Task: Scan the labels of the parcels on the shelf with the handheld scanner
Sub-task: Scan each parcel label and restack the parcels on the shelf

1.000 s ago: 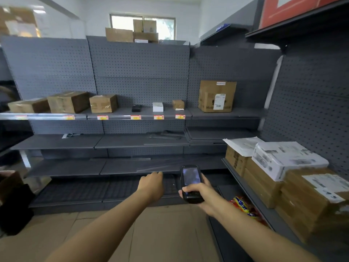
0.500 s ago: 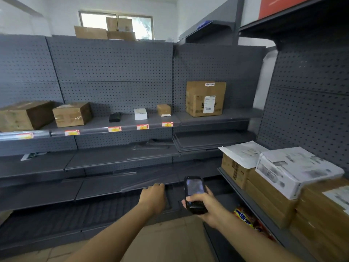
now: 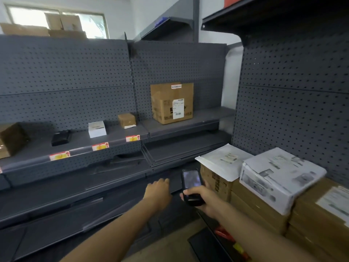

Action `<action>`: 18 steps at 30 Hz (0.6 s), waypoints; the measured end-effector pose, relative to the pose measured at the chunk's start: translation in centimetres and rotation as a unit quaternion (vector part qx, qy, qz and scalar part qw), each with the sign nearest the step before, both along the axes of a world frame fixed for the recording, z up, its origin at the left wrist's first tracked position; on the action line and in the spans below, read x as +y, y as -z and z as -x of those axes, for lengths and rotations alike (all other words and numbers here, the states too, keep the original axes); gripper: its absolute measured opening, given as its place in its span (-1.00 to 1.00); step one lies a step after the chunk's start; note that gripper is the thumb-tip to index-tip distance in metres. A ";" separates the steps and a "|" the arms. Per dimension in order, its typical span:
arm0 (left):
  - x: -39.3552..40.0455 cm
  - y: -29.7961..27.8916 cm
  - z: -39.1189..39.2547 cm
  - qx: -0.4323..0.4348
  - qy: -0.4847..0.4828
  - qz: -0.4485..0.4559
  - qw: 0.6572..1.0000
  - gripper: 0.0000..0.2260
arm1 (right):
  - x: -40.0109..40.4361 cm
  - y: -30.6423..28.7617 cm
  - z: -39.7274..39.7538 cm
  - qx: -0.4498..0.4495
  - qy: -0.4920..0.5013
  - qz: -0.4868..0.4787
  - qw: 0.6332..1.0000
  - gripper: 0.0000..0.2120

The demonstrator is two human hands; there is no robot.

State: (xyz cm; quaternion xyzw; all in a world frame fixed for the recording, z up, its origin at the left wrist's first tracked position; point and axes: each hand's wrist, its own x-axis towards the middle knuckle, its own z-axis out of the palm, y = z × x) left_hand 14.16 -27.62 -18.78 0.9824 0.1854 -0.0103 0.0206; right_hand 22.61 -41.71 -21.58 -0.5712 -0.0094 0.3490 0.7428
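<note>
My right hand [image 3: 203, 198] grips a black handheld scanner [image 3: 191, 186], screen up, just left of the parcels stacked on the right shelf. Those include a white mailer bag [image 3: 223, 160] on a brown box [image 3: 215, 183], a white wrapped parcel [image 3: 277, 176] and brown boxes [image 3: 321, 210] with a white label. My left hand [image 3: 157, 191] hangs beside the scanner, fingers loosely curled, holding nothing. On the back shelf [image 3: 120, 146] stand a large brown box with a label [image 3: 171, 103], a small brown box [image 3: 127, 120], a white box [image 3: 96, 129] and a black item [image 3: 60, 138].
Grey pegboard shelving fills the back wall and the right side, with bare lower shelves [image 3: 75, 186]. A brown box [image 3: 11, 140] sits at the far left edge. Cardboard boxes [image 3: 45, 31] rest on top near a window. Red packets [image 3: 226, 235] lie on the low right shelf.
The view has swung right and closer to the shelves. Both hands have risen with it, and the scanner now sits right beside the right-hand parcel stack.
</note>
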 end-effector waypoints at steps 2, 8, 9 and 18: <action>0.7 0.4 -1.8 -0.001 0.013 0.007 1.000 -0.69 | 0.2 0.2 -1.1 -0.001 0.020 0.004 1.000 -0.04; 2.6 1.0 -8.3 0.006 0.079 0.019 0.997 -0.69 | 0.7 1.5 -6.1 -0.024 0.095 0.021 0.995 0.04; 2.9 1.2 -9.6 0.009 0.092 0.023 0.995 -0.68 | 0.8 1.7 -6.9 -0.024 0.106 0.022 0.994 0.02; 0.8 0.4 -20.9 -0.018 0.255 0.052 0.965 -0.71 | -2.0 -0.1 -10.7 -0.048 0.260 0.031 0.964 -0.15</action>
